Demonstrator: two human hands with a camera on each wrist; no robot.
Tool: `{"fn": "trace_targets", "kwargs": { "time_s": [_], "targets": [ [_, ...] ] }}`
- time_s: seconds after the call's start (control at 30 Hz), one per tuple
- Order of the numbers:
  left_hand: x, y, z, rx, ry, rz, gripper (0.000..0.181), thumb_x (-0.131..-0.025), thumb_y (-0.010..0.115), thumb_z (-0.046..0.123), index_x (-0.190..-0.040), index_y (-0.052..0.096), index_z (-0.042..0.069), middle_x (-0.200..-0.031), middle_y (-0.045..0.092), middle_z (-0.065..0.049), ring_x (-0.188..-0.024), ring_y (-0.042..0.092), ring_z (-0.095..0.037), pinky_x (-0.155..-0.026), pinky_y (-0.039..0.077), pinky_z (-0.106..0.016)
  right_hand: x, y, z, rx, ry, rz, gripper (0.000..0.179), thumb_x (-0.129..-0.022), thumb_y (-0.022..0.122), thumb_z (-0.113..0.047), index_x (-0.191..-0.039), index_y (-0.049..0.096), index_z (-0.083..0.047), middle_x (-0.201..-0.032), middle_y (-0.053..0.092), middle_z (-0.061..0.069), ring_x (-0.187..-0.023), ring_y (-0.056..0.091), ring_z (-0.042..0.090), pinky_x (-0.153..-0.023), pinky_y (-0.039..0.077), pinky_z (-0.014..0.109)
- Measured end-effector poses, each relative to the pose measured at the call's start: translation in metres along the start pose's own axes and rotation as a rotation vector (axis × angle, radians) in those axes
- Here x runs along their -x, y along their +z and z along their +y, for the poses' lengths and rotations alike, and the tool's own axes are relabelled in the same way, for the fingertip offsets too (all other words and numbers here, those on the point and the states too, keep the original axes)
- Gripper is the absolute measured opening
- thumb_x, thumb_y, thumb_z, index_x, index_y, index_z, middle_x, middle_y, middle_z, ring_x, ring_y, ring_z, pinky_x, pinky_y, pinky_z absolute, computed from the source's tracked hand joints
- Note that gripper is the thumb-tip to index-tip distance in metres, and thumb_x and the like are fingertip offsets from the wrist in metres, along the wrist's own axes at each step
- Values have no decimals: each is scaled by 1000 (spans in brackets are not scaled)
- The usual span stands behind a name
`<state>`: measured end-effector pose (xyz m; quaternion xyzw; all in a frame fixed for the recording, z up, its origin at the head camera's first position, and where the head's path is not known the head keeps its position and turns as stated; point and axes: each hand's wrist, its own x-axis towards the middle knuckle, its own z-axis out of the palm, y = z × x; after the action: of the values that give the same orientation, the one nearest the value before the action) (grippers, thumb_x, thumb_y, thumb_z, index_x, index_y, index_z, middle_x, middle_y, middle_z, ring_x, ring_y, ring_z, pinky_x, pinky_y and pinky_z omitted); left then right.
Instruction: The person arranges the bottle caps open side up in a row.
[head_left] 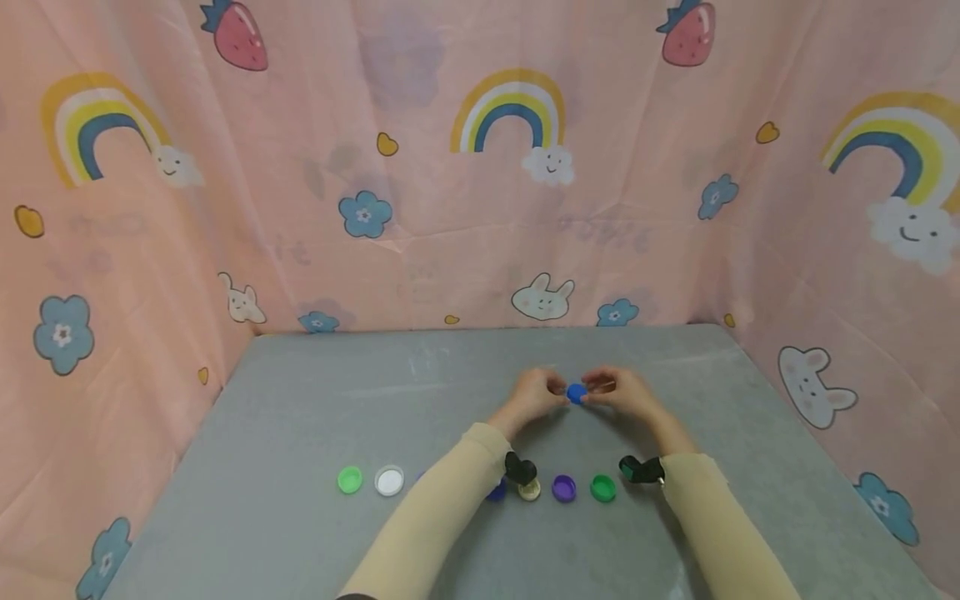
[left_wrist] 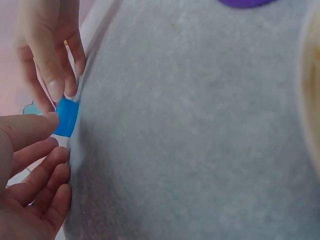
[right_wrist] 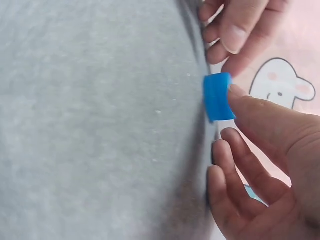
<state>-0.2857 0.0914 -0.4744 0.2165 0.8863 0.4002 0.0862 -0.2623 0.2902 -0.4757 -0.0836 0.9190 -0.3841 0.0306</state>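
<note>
A small blue bottle cap [head_left: 576,393] is between my two hands, over the far right part of the grey table. My left hand [head_left: 534,393] pinches it from the left, and in the left wrist view the thumb [left_wrist: 37,129] lies against the cap's side. From the right, my right hand [head_left: 626,392] pinches the same cap; its thumb [right_wrist: 250,107] touches the edge in the right wrist view. Both hands' other fingers are bent near the tabletop. The fingertips behind the cap [right_wrist: 218,97] are partly hidden.
Nearer me on the grey table [head_left: 285,433] lies a row of caps: light green [head_left: 349,480], white [head_left: 389,481], dark blue [head_left: 497,492], yellowish [head_left: 529,490], purple [head_left: 564,488] and green [head_left: 603,488]. The left sleeve hides part of it. Pink printed cloth [head_left: 435,250] encloses the table.
</note>
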Motion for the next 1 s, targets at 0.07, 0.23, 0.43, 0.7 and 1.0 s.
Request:
{"fn": "trace_targets", "kwargs": {
  "time_s": [0.07, 0.23, 0.43, 0.7, 1.0],
  "targets": [
    [0, 0, 0, -16, 7, -7, 23, -83, 73, 16, -104, 70, 6, -90, 69, -4, -75, 59, -9, -60, 46, -17, 0, 2, 0, 5, -4, -7, 37, -84, 73, -17, -115, 62, 1, -111, 65, 19, -98, 62, 33, -86, 50, 47],
    [0, 1, -2, -31, 22, -14, 20, -84, 72, 14, -103, 70, 6, -91, 69, -3, -78, 59, -10, -66, 46, -18, 0, 8, -2, -12, -4, -10, 37, -84, 72, -15, -114, 61, 3, -109, 65, 20, -96, 62, 30, -84, 51, 44],
    [1, 2, -3, -27, 38, -17, 21, -83, 73, 13, -102, 70, 5, -91, 69, -4, -79, 60, -10, -69, 48, -19, 0, 11, -4, 2, 5, 8, 35, -83, 73, -14, -113, 62, 3, -106, 66, 20, -94, 62, 29, -83, 51, 44],
    [3, 3, -4, -2, 22, -25, 22, -84, 72, 15, -104, 70, 6, -90, 68, -4, -73, 58, -8, -61, 47, -18, 0, 12, -6, 32, 13, 15, 34, -84, 72, -14, -112, 62, 1, -103, 66, 17, -93, 61, 29, -81, 51, 43],
    [7, 0, 1, 75, 29, 44, 16, -85, 71, 16, -99, 69, 9, -92, 69, 0, -79, 60, -7, -66, 48, -18, 7, 7, -17, 24, -39, 18, 33, -84, 72, -15, -111, 61, 1, -105, 66, 18, -94, 65, 29, -81, 53, 43]
  ]
}}
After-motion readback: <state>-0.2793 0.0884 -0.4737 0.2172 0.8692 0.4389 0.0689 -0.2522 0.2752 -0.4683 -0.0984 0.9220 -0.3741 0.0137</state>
